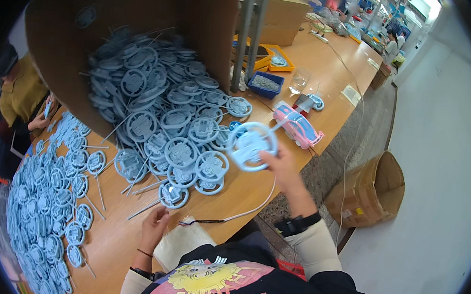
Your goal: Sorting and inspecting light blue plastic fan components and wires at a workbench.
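My right hand [285, 167] grips a light blue toy steering wheel [253, 147] by its rim, raised over the table's right side. The wheel is slightly blurred. My left hand [154, 226] is near the table's front edge with its fingers curled together; whatever they may hold is hidden. Just beyond it lies another steering wheel [173, 196] with a thin rod sticking out. A big heap of such wheels [185, 118] spills from a tipped cardboard box [61, 39] onto the table. Close to my left hand, a white cable [247, 211] ends in dark thin wires.
A pink toy car [298, 127] stands at the table's right edge, near a clear cup [300, 81] and a blue bin [266, 84]. More wheels [43, 204] cover the left side. A co-worker [23, 97] sits far left. An open carton [367, 190] stands on the floor.
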Demonstrator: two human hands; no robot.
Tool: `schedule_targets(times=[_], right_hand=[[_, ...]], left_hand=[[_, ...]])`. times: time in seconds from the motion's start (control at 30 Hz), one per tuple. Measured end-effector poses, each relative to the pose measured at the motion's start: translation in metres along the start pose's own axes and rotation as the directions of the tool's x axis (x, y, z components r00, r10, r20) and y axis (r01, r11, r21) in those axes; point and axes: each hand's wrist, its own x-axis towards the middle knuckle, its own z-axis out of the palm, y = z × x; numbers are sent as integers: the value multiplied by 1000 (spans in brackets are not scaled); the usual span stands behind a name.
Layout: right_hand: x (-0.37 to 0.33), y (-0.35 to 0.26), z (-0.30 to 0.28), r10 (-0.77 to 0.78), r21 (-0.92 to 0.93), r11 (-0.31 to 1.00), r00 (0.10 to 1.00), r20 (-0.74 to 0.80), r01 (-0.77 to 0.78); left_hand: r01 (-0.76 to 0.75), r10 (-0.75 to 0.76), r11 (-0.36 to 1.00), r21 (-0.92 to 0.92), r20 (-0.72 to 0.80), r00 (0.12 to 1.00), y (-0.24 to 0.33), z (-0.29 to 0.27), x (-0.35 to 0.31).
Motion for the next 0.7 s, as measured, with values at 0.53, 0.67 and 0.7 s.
schedule_targets(times=[0.53,0.67,0.7], right_hand=[[35,9,-270,-106,-42,994,730,-675,105],[91,18,-305,-138,-156,987,703,-698,38],[104,21,-318,-168,-211,977,703,-691,26]], left_hand=[[-221,221,674,705,93,971,-9,37,-17],[-160,270,647,746,-28,962,-24,48,-20],[-146,276,650,746,-53,960,-26,50,-21]])
